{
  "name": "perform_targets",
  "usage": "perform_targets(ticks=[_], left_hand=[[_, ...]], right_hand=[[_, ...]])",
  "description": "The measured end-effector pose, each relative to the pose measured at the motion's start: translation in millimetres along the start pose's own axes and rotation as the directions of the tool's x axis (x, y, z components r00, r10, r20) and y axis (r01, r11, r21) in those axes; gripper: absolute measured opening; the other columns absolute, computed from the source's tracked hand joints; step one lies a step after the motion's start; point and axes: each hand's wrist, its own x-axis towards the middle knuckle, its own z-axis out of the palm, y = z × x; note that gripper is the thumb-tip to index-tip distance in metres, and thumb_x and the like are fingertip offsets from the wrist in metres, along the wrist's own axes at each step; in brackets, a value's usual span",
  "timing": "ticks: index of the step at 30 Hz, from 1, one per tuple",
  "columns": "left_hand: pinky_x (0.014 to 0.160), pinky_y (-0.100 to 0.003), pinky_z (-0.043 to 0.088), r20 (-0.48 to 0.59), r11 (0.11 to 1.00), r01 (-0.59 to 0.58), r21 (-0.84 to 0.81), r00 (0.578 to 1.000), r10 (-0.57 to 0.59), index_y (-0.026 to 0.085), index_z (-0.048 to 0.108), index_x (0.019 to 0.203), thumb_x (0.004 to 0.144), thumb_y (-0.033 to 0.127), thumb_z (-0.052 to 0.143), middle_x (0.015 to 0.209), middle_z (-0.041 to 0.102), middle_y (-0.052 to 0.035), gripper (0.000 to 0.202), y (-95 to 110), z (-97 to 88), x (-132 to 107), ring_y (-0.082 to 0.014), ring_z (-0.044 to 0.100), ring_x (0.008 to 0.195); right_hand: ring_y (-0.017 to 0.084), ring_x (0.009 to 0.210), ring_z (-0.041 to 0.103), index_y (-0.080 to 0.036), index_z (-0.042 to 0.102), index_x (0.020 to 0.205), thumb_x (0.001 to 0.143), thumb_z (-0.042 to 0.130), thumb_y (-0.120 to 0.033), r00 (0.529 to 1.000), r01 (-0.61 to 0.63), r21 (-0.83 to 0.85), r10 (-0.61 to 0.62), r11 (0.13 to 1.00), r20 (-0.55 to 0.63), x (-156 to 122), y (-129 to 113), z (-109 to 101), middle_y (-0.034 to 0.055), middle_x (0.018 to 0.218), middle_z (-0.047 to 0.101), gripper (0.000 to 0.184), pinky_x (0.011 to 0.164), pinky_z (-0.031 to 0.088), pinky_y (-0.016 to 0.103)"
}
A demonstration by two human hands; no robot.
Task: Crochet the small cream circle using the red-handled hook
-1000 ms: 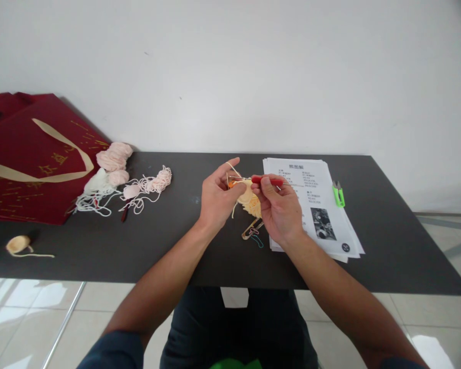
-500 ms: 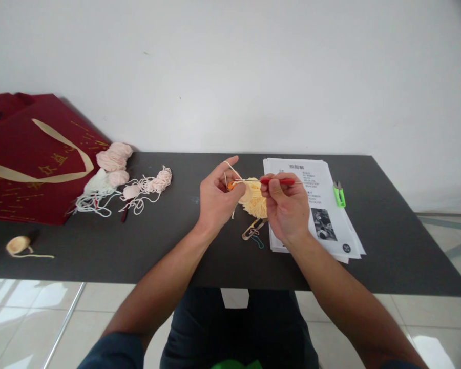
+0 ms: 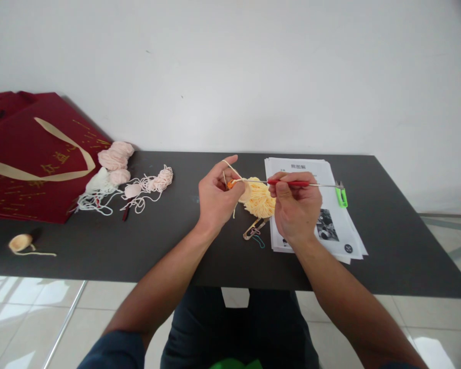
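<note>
My left hand (image 3: 215,197) is closed, pinching a small pale crochet piece (image 3: 246,191) with an orange stitch marker, and a strand of yellow yarn runs over its forefinger. My right hand (image 3: 296,211) is closed on a red-handled crochet hook (image 3: 290,183) held level, its metal tip pointing left into the piece. A ball of yellow yarn (image 3: 260,201) lies on the dark table (image 3: 176,241) between both hands.
Printed instruction sheets (image 3: 330,225) lie under and right of my right hand, with green snips (image 3: 340,195) beside them. Pins and markers (image 3: 254,231) lie below the yarn. Pink and white yarn bundles (image 3: 117,179), a red gift bag (image 3: 30,159) and a small beige piece (image 3: 20,242) are at left.
My right hand has slid to the right, drawing the hook back from the piece. The yellow yarn ball now shows more between the hands. My left hand has stayed in place.
</note>
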Motion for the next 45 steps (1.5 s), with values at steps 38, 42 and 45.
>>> perform_targets(ticks=[38,42,45], left_hand=[[0.055,-0.018,0.040,0.079,0.823,0.372,-0.429,0.923,-0.376,0.014,0.076,0.115,0.063,0.015,0.089,0.071,0.067,0.0047,0.054,8,-2.0,8,-0.0039,0.055,0.056],[0.054,-0.018,0.036,0.125,0.852,0.365,-0.374,0.931,-0.344,0.015,0.076,0.116,0.064,0.012,0.087,0.068,0.062,0.0066,0.054,9,-3.2,8,-0.0026,0.049,0.054],[0.053,-0.019,0.035,0.145,0.875,0.374,-0.307,0.927,-0.346,0.014,0.076,0.116,0.061,0.012,0.087,0.066,0.062,0.0064,0.055,11,-3.2,7,-0.0035,0.048,0.053]], right_hand=[[0.017,0.078,0.076,-0.034,0.081,0.099,0.088,0.076,-0.015,0.981,0.180,-0.139,-0.167,0.974,0.101,-12,18,4,-0.0006,0.106,0.083,0.023,0.072,0.065,0.037],[0.011,0.070,0.070,-0.029,0.076,0.094,0.089,0.074,-0.017,0.991,0.031,0.028,-0.034,0.999,0.127,4,14,-1,-0.0011,0.101,0.081,0.014,0.065,0.058,0.029],[0.010,0.067,0.067,-0.027,0.071,0.091,0.088,0.075,-0.019,0.982,0.026,0.038,-0.033,0.999,0.184,15,9,-8,-0.0014,0.095,0.079,0.010,0.063,0.055,0.027]])
